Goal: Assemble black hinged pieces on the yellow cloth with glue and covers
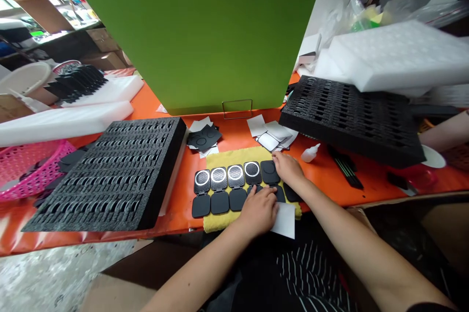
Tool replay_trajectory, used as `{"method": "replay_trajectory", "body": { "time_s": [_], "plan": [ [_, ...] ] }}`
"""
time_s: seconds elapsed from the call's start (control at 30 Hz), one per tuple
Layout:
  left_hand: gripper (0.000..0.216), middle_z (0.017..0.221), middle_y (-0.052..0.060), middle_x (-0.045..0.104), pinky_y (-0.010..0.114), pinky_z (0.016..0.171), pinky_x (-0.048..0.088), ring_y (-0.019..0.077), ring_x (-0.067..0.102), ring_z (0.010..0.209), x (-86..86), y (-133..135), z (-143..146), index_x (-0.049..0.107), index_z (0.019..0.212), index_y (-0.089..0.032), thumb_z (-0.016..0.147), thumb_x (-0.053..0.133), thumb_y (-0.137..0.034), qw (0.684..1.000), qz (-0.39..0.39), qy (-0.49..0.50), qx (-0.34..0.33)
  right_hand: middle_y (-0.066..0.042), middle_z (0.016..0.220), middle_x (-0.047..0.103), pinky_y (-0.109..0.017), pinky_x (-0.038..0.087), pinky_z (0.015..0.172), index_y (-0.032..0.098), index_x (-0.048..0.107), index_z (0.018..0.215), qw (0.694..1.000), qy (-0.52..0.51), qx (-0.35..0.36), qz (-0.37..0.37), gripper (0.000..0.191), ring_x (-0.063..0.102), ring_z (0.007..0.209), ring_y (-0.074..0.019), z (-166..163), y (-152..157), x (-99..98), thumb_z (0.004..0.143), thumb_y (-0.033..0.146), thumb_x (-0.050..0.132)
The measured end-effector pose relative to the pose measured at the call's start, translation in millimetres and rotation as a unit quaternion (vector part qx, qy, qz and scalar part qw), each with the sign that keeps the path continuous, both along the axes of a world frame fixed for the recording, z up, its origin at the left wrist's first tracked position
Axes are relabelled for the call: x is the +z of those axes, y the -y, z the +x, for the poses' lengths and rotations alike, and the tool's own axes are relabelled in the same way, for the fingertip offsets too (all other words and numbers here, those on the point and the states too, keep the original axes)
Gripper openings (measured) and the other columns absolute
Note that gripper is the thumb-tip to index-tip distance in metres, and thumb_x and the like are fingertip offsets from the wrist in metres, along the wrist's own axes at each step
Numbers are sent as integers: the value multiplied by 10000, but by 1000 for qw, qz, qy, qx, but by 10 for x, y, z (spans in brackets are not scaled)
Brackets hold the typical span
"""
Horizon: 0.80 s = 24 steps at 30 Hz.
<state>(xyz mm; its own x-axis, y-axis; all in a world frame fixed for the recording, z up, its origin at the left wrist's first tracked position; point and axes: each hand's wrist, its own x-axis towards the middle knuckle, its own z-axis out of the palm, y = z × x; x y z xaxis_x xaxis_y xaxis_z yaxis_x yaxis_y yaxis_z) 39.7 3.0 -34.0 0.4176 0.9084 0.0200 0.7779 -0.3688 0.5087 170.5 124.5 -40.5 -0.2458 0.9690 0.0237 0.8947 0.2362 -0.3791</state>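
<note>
A row of hinged black square cases lies unfolded on a yellow cloth (pixel 214 224). Several upper halves on the left carry silver rings around a mesh pattern, such as this ringed case (pixel 219 178). The fifth case (pixel 269 173) shows a plain black face with a round outline. My left hand (pixel 259 210) rests over the lower halves, fingers forward, with a white paper sheet (pixel 285 221) caught at its thumb side. At the fifth case's upper right edge, my right hand (pixel 289 169) has its fingertips bent together; whatever is beneath them is hidden.
Black foam trays with slots stand left (pixel 110 175) and right (pixel 348 116). Paper scraps (pixel 269 133) and dark sheets (pixel 203 137) lie behind the cloth. A small white bottle (pixel 310 153) is at the right. A green panel (pixel 205 33) rises behind.
</note>
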Motion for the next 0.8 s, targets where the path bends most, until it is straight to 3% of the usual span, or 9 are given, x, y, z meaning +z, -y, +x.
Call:
{"method": "replay_trajectory", "body": {
  "time_s": [0.1, 0.2, 0.27, 0.37, 0.47, 0.57, 0.67, 0.8],
  "plan": [
    [177, 1123, 45, 553, 442, 980, 301, 183, 491, 1049, 79, -25, -25, 543, 902, -188, 852, 391, -263, 999, 4, 37, 38, -47, 846, 629, -281, 402, 662, 218, 551, 956, 984, -153, 28, -89, 297, 571, 766, -177, 166, 263, 121, 863, 408, 342],
    [203, 943, 45, 589, 341, 837, 418, 173, 532, 921, 160, -74, -79, 557, 884, -189, 858, 384, -292, 993, 16, 78, 88, -24, 839, 627, -256, 428, 638, 208, 569, 966, 930, -267, 106, -231, 325, 567, 759, -159, 288, 543, 191, 793, 460, 459],
    [212, 880, 40, 591, 315, 770, 439, 174, 541, 868, 199, -123, -147, 567, 908, -200, 857, 389, -305, 989, 25, 91, 110, -22, 801, 622, -246, 426, 597, 185, 595, 878, 909, -298, 116, -269, 307, 557, 721, -152, 297, 602, 189, 772, 454, 491],
    [292, 1066, 59, 556, 357, 860, 409, 203, 503, 1005, 221, -182, -314, 504, 1111, -229, 830, 446, -281, 977, 78, 103, 168, -9, 687, 600, -223, 397, 507, 160, 593, 759, 886, -381, 25, -264, 263, 528, 598, -126, 216, 402, 138, 739, 417, 544],
    [405, 1231, 80, 462, 379, 956, 346, 216, 414, 1148, 206, -152, -534, 420, 1217, -223, 816, 470, -251, 957, 129, 117, 232, -2, 634, 591, -209, 387, 439, 163, 569, 792, 804, -526, -132, -246, 221, 510, 502, -106, 101, 13, 102, 694, 357, 602],
    [360, 1229, 72, 464, 349, 950, 362, 198, 425, 1144, 174, -68, -767, 447, 1187, -215, 829, 450, -257, 953, 134, 119, 245, -7, 686, 598, -226, 452, 483, 195, 509, 892, 744, -597, -202, -225, 229, 555, 535, -110, 22, -222, 88, 750, 374, 525],
    [283, 1168, 51, 519, 311, 930, 382, 178, 469, 1097, 152, -140, -1020, 518, 1102, -219, 840, 426, -276, 956, 123, 74, 256, -27, 869, 614, -245, 493, 560, 231, 434, 1015, 722, -617, -222, -219, 311, 585, 602, -104, -37, -128, 42, 762, 395, 512],
    [278, 1150, 53, 548, 274, 960, 349, 162, 473, 1098, 126, -695, -1379, 552, 1063, -202, 846, 397, -280, 948, 97, 3, 303, -29, 957, 605, -223, 468, 525, 260, 358, 1148, 741, -602, -225, -192, 529, 555, 576, -89, -117, 266, -21, 699, 405, 598]
  ]
}}
